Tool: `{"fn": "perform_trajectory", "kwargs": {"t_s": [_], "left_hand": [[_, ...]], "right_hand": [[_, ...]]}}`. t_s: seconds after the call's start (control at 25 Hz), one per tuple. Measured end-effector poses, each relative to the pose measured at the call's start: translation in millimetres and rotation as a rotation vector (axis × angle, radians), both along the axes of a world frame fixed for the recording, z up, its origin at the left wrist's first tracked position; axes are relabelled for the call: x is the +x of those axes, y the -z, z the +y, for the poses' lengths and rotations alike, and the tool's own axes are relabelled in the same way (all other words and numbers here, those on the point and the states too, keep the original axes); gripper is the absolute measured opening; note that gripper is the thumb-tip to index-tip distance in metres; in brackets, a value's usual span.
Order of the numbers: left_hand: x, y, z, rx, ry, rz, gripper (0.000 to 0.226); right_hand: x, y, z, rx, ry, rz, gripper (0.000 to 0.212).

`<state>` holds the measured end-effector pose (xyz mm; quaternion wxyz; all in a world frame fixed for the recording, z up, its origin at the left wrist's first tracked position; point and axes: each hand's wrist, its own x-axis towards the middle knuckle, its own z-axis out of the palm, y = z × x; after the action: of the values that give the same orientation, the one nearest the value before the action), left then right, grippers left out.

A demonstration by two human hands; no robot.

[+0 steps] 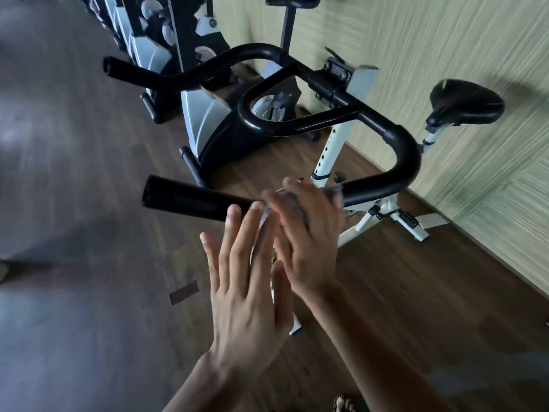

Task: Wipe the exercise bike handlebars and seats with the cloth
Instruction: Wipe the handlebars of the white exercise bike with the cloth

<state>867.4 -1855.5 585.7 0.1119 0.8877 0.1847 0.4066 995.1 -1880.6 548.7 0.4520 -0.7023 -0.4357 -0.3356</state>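
- The cloth (pixel 332 192), pale grey and smeared by motion blur, is wrapped over the near bar of the black handlebar (pixel 190 199), just below the middle of the view towards 5 o'clock.
- The right hand (pixel 306 230) lies on top of it, fingers curled over the cloth and bar, gripping the cloth against the tube.
- The left hand (pixel 246 281) is at 6 o'clock, just beside the right, with straight, spread fingers holding nothing; its fingertips reach the underside of the bar, though blur hides whether they touch it.
- The handlebar loops from its open end at 9 o'clock round a bend at 3 o'clock and back to a clamp near 1 o'clock.
- A white frame (pixel 323 165) carries it, and the black seat (pixel 466 102) stands at 2 o'clock near the green wall (pixel 445 40).
- A second bike (pixel 205 120), grey and black, stands at 11 o'clock, with its own seat (pixel 292 0) at 12 o'clock.
- Dark wooden floor (pixel 386 278) lies underneath.
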Motion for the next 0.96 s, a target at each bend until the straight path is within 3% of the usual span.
{"fn": "perform_trajectory", "kwargs": {"t_s": [0.16, 0.36, 0.52, 0.68, 0.8, 0.96], "left_hand": [[27.6, 7.2, -5.6, 0.039, -0.099, 0.161, 0.074], [54.7, 10.6, -21.7, -0.053, -0.181, 0.133, 0.076], [64.5, 8.1, -29.1, -0.063, -0.151, 0.107, 0.071], [74.1, 2.4, -36.2, -0.070, -0.129, 0.139, 0.069], [77.3, -0.2, -42.3, -0.078, -0.120, 0.169, 0.069], [87.5, -0.3, -56.2, -0.104, -0.142, 0.170, 0.070]], "right_hand": [[45.3, 1.2, -26.6, 0.117, 0.084, 0.101, 0.034], [67.3, 4.1, -48.2, 0.042, -0.011, -0.016, 0.033], [68.4, 3.0, -52.7, 0.115, -0.001, 0.155, 0.031], [85.4, -0.9, -64.3, 0.018, -0.097, 0.019, 0.029], [85.9, -7.5, -64.3, 0.063, -0.115, 0.152, 0.030], [88.8, -2.5, -74.2, -0.075, -0.171, -0.033, 0.030]]}}
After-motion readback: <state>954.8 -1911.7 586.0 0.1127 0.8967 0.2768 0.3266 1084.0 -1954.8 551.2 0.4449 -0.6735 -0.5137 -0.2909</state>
